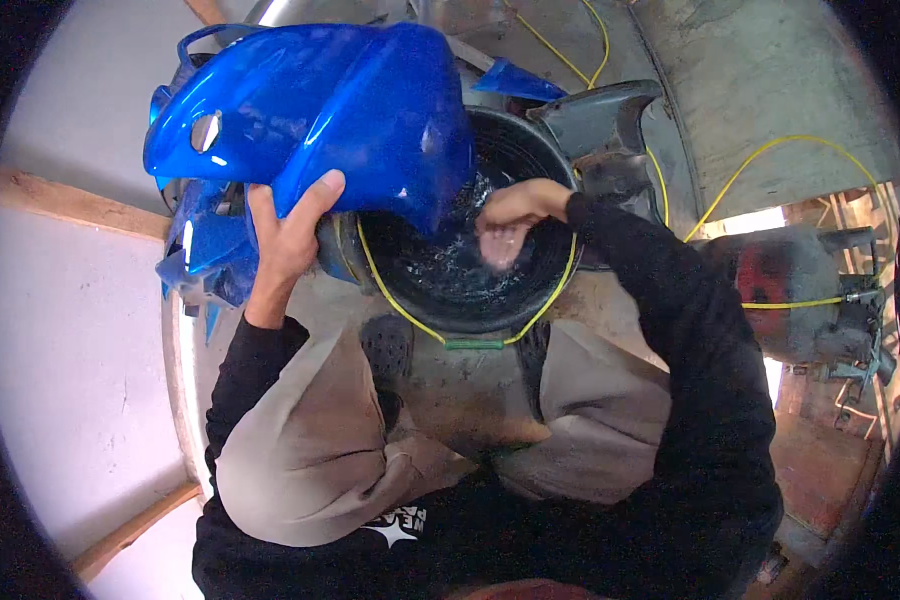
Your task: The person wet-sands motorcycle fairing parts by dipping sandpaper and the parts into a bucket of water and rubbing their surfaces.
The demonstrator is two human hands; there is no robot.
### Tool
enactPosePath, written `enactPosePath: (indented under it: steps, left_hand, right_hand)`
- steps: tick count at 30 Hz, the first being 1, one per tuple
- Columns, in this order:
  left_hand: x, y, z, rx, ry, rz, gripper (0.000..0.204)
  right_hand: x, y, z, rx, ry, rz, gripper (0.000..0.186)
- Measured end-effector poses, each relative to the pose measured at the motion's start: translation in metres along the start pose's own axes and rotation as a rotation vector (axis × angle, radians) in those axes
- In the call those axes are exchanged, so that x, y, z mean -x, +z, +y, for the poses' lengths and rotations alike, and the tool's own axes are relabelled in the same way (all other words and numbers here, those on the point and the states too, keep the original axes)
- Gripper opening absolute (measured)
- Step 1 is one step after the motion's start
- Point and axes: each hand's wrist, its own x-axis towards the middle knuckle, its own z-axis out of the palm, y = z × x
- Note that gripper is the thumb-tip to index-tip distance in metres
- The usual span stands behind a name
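Observation:
A large glossy blue motorcycle body panel (320, 110) with a round hole is tilted over the left part of a black tub (420, 310). My left hand (292, 225) grips the panel's near edge, thumb on the outer face and fingers behind it. Rippling water (460, 265) lies in the tub. My right hand (515, 222) is bent down at the water, to the right of the panel. Its fingers stretch downward, somewhat blurred, and nothing shows in them.
More blue panels (215, 235) lie at the left by the wall. Dark grey plastic parts (605, 115) and a small blue piece (520, 80) sit behind the tub. A yellow hose (805, 138) runs to a dark red-marked machine (790, 285) at the right.

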Motion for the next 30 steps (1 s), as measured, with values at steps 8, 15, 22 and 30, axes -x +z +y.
enactPosePath:
  steps: [8,15,22,30]
  left_hand:
    - [-0.002,-0.001,-0.023,-0.021,-0.145,-0.062,0.056]
    - [-0.008,-0.009,-0.024,0.044,-0.127,0.035,0.05]
    - [-0.011,-0.013,-0.02,0.071,-0.138,0.077,0.053]
    - [-0.022,0.001,-0.003,0.133,-0.285,0.19,0.051]
  right_hand:
    - [0.074,0.002,-0.014,-0.435,-0.521,0.037,0.041]
    - [-0.027,-0.006,0.018,0.544,-0.014,0.425,0.044]
    - [0.019,0.011,-0.008,-0.286,-0.174,-0.061,0.034]
    - [0.059,0.047,-0.02,-0.447,-0.762,0.18,0.052]
